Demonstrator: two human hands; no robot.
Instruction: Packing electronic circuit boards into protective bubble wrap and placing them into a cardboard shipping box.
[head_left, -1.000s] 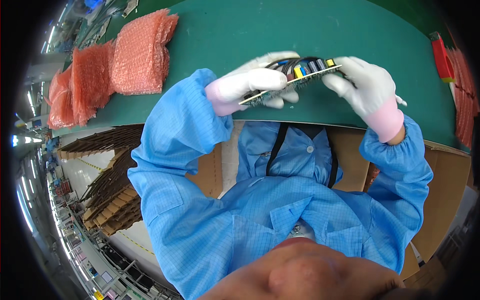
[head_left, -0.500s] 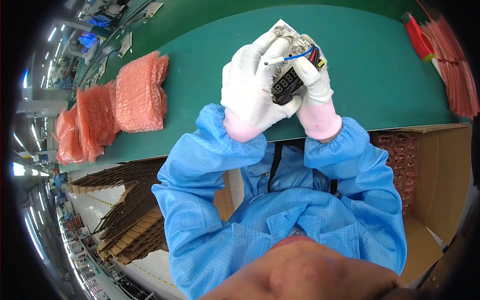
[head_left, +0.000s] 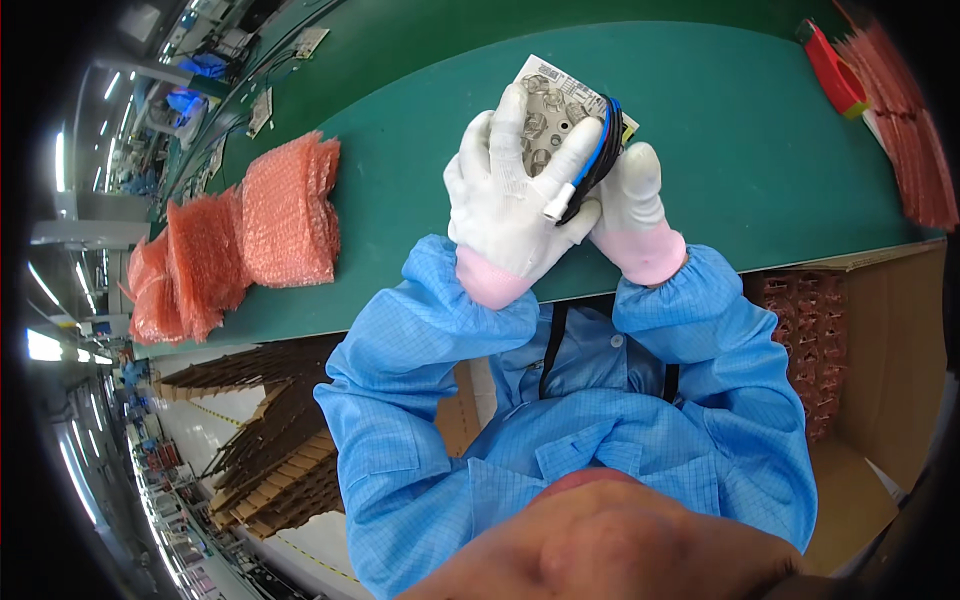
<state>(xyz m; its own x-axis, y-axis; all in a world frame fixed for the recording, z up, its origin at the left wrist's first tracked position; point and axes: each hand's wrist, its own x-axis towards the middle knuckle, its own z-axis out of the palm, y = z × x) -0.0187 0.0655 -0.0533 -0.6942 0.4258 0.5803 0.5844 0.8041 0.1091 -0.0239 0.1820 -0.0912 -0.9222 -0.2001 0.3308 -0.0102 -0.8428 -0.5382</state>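
Note:
A white-and-metallic circuit board (head_left: 537, 108) is held above the green table, tilted in my gloved hands. Across its top my left hand (head_left: 505, 190) lies with fingers bent over it, thumb and index finger around a bundle of black and blue wires (head_left: 598, 160). A white connector (head_left: 560, 203) sticks out near that thumb. At the board's right side, my right hand (head_left: 640, 200) has its thumb raised beside the wires; its other fingers are hidden behind the board and my left hand, apparently supporting it. Both hands wear white gloves with pink cuffs.
Stacks of pink bubble-wrap bags (head_left: 290, 210) lie on the green table (head_left: 400, 150) at left. More pink bags (head_left: 895, 130) lie at far right beside a red-and-yellow object (head_left: 835, 75). Below the table edge stand an open cardboard box (head_left: 890, 340) and brown cardboard dividers (head_left: 280, 430).
The wires, loose before, are gathered along the board's right side. The black digit display is now covered. My right thumb has come off the board's face, and my left hand has shifted slightly lower.

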